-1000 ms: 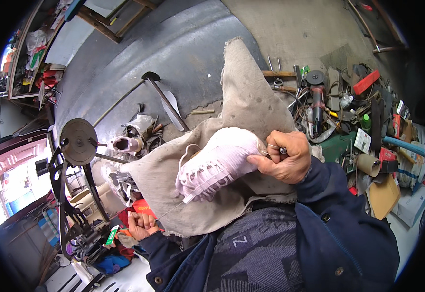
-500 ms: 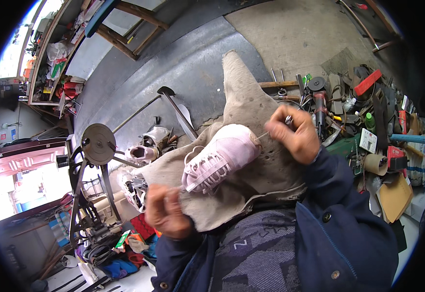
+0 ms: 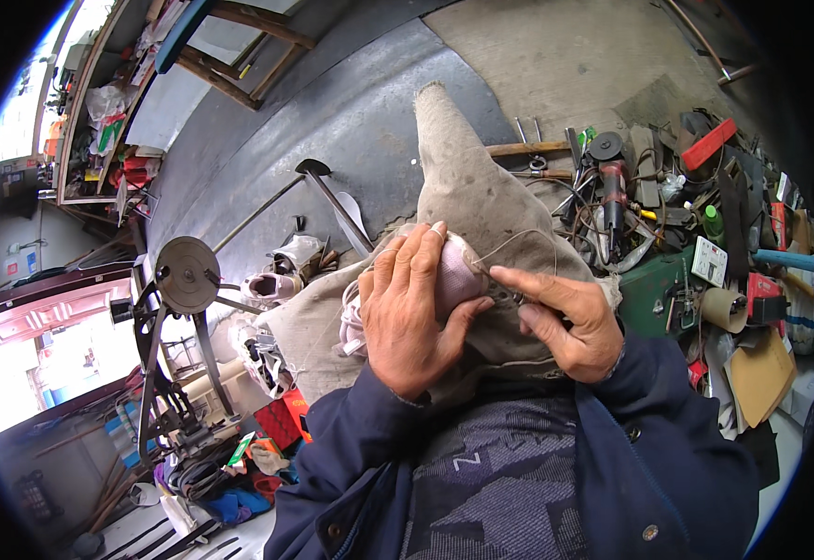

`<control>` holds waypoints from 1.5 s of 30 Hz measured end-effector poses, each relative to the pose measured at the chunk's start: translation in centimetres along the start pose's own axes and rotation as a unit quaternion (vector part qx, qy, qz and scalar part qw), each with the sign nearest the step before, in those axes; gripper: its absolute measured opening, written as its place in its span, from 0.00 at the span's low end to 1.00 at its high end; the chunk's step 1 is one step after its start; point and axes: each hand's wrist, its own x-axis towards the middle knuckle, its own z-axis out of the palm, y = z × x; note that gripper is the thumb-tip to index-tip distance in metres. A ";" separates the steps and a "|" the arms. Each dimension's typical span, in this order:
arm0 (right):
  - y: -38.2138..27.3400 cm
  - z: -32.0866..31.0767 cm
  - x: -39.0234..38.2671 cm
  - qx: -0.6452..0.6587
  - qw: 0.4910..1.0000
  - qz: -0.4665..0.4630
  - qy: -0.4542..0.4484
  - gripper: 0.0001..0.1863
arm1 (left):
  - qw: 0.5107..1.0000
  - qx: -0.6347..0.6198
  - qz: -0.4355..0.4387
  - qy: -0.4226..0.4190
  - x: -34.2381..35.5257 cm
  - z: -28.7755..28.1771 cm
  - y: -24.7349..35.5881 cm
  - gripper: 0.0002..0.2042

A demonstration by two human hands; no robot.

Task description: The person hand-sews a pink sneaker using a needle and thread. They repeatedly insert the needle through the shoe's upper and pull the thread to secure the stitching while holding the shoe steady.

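On the grey cloth (image 3: 467,149) over my lap lies a pale pink lace-up sneaker (image 3: 456,280). My left hand (image 3: 407,313) is closed over it from above, fingers across its upper, hiding much of the laces. At its right end, beside the pale padded edge, my right hand (image 3: 565,322) has the index finger extended toward the shoe and the others curled round a small metal tool, mostly hidden. A thin thread (image 3: 509,241) runs from that end of the shoe in a loose loop over the cloth.
A black iron machine with a round wheel (image 3: 187,275) stands at left, near another pink shoe (image 3: 267,287). At right are piled tools, an angle grinder (image 3: 612,196), a green metal box (image 3: 647,313) and cardboard (image 3: 761,378). A wooden stool (image 3: 248,56) stands at the back.
My left hand has risen from the lower left onto the sneaker, covering it. My right hand has moved down from its raised position half a second ago, back beside the shoe's end.
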 end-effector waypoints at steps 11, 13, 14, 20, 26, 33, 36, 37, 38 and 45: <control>0.2 -0.5 0.4 -0.021 1.000 0.013 -0.016 0.21 | 1.000 0.005 0.009 -0.001 0.0 0.1 0.0 0.42; 0.2 -0.5 0.4 -0.014 1.000 0.015 -0.015 0.21 | 1.000 0.007 0.013 -0.001 0.0 0.2 -0.2 0.41; 0.2 -0.5 0.5 -0.018 1.000 0.017 -0.016 0.21 | 1.000 0.009 0.014 -0.002 0.0 0.2 -0.2 0.41; -0.1 -0.6 0.6 0.011 0.998 0.054 -0.026 0.23 | 1.000 0.008 0.014 0.000 -0.1 0.3 -0.6 0.37; -0.5 -1.1 1.0 0.099 0.981 0.156 -0.059 0.23 | 1.000 -0.005 0.021 0.007 0.1 0.2 -0.9 0.34; -2.3 -2.2 2.5 0.011 0.985 0.148 -0.087 0.24 | 0.999 -0.020 0.032 -0.015 0.8 0.0 -1.6 0.35; -2.9 -2.8 3.4 -0.062 0.986 0.107 -0.112 0.23 | 0.999 0.000 0.034 -0.032 1.1 0.0 -1.7 0.35; -3.0 -3.0 3.8 -0.079 0.985 0.091 -0.121 0.23 | 0.999 -0.006 0.032 -0.038 1.1 0.0 -1.7 0.35; -3.2 -3.2 4.1 -0.095 0.984 0.076 -0.129 0.23 | 0.998 -0.013 0.030 -0.045 1.2 0.0 -1.7 0.35; -4.0 -5.5 8.3 -0.153 0.953 0.074 -0.252 0.20 | 0.996 -0.027 0.033 -0.082 2.2 0.4 -2.0 0.31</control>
